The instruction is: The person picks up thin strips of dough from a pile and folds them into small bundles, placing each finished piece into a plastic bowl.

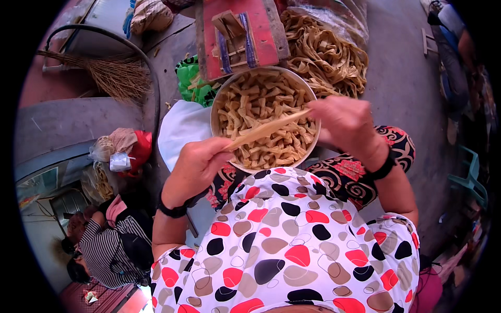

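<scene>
A tan, flat strip of what looks like dried bean curd (270, 127) is stretched between my two hands, above a round tub. My left hand (201, 164) pinches its lower left end between thumb and fingers. The upper right end is in the fingers of my right hand (344, 119), over the tub's right rim. Many short knotted pieces (262, 98) of the same tan material fill the round pale tub (214, 117). Beyond the tub's right side lies a heap of long, uncut-looking tan strips (325, 54), partly under clear plastic.
A red board with worn wooden edges (266, 43) meets the tub's far rim and carries a small wooden device (236, 43). Left are a green plastic bag (191, 80), white cloth (180, 129) and a twig broom (117, 74). One person (113, 250) is at lower left, another (454, 58) at far right.
</scene>
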The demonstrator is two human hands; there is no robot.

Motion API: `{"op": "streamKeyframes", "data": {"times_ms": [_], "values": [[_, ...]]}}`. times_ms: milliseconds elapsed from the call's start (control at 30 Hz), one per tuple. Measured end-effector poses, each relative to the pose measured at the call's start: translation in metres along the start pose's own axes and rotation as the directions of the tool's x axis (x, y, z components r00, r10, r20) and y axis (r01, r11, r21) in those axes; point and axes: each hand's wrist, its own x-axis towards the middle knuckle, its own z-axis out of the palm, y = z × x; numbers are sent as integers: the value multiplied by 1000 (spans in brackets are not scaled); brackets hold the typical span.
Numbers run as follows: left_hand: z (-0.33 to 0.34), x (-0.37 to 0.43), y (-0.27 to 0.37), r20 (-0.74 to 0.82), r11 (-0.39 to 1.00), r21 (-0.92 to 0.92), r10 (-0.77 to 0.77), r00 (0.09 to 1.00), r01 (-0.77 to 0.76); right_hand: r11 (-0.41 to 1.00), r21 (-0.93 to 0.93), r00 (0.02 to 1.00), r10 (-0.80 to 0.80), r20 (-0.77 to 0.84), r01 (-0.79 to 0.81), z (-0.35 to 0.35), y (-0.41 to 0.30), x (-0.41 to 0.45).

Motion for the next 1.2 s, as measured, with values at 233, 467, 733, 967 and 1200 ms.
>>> {"op": "streamKeyframes", "data": {"times_ms": [233,467,733,967,1200], "values": [[-13,-32,-19,-115,964,-162,-231,966,211,875,-311,928,358,-103,-372,-29,60,-46],[35,17,12,-89,765,592,376,923,-255,990,139,999,-9,46,2,53,-39,0],[37,6,17,-114,987,-154,19,993,-37,991,28,992,-128,-22,129,63,-45,5],[24,-1,18,352,567,-730,-165,921,381,970,6,961,-239,-137,243,47,-51,20],[9,-2,28,-246,412,-824,356,901,-388,898,433,986,-9,-164,80,51,-45,15]]}}
